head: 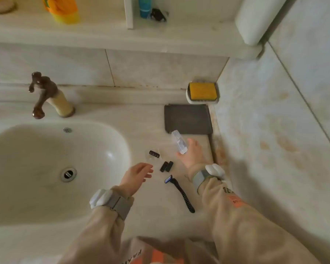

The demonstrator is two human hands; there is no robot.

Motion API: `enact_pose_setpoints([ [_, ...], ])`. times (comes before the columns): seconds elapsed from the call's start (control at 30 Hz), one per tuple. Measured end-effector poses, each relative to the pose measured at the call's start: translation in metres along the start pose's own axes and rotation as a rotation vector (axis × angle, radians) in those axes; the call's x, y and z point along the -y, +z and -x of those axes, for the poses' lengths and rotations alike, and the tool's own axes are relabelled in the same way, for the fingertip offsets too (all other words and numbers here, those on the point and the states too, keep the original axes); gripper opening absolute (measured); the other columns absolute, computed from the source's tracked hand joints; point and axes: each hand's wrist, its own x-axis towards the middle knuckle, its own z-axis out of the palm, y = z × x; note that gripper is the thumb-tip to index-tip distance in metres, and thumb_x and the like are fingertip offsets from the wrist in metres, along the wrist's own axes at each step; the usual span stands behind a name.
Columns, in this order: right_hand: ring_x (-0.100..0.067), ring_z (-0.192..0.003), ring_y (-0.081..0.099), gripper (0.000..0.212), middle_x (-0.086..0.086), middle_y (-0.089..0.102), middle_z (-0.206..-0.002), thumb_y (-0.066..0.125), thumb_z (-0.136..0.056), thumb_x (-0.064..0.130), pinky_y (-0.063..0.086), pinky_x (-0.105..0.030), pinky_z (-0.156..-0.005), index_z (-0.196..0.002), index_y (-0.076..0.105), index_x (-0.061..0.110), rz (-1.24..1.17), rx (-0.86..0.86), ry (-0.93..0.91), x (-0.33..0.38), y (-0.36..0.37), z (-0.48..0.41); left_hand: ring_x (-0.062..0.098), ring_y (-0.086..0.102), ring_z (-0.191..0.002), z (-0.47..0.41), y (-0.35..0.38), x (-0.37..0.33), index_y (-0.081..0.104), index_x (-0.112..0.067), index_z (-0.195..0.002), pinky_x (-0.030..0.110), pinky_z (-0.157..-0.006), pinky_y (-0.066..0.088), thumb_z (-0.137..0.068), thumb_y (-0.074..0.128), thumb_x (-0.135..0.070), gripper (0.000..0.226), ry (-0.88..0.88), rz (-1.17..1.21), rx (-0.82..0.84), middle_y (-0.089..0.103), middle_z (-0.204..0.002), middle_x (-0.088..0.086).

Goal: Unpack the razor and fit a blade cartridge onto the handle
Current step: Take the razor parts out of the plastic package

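1. Beige sleeves (pixel 103 235) are seen nearest, one per arm, w/ a grey strap at each wrist.
2. Between the wrists the razor (pixel 180 194) is laid flat on the counter (pixel 151 216), blue head away from the person, black handle pointing back. A cartridge seems already fitted; how well it's seated can't be told.
3. Just beyond the head, two black cartridges (pixel 166 166) lie side by side. A third cartridge (pixel 154 154) sits further out in clear wrap.
4. Step in hand, prob.: the clear case (pixel 179 142) is being set aside. It's best put down by the dark tray (pixel 188 119), away from the basin (pixel 46 149), so the loose cartridges aren't knocked in.
5. R hand (pixel 191 155): the case is held between thumb and fingers, lightly.
6. L hand (pixel 139 173): fingers are spread, nothing is held; it's near the cartridges, apparently not touching.
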Motion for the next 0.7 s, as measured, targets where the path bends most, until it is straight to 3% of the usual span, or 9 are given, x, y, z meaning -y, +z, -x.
enact_pose_setpoints([
  [0.3,-0.03,-0.093,0.057,0.023,-0.012,0.057,-0.108,0.048,-0.085,0.016,0.046,-0.037,-0.075,-0.107,0.048,0.01,0.024,-0.006,0.124,-0.002,0.021,-0.008,0.016,0.064,-0.092,-0.015,-0.02,0.001,0.06,-0.016,-0.103,0.03,-0.087,0.049,-0.094,0.043,-0.026,0.022,0.019,-0.009,0.01,0.066,-0.1,0.002],
  [0.5,-0.025,-0.079,0.051,0.017,-0.011,0.06,-0.102,0.047,-0.086,0.018,0.042,-0.033,-0.069,-0.101,0.053,0.012,-0.002,-0.059,0.123,0.005,0.022,-0.008,0.015,0.065,-0.089,-0.02,-0.039,0.003,0.061,-0.015,-0.101,0.03,-0.084,0.051,-0.093,0.044,-0.029,0.024,0.046,0.062,0.018,0.066,-0.098,0.002],
  [0.7,-0.028,-0.105,0.058,0.039,-0.01,0.062,-0.117,0.061,-0.083,0.019,0.044,-0.033,-0.085,-0.121,0.056,0.013,-0.15,-0.05,-0.188,0.049,0.026,0.009,0.019,0.065,-0.094,-0.02,-0.049,0.006,0.058,-0.017,-0.106,0.033,-0.085,0.052,-0.091,0.048,-0.035,0.025,0.079,0.169,0.05,0.065,-0.1,0.001],
])
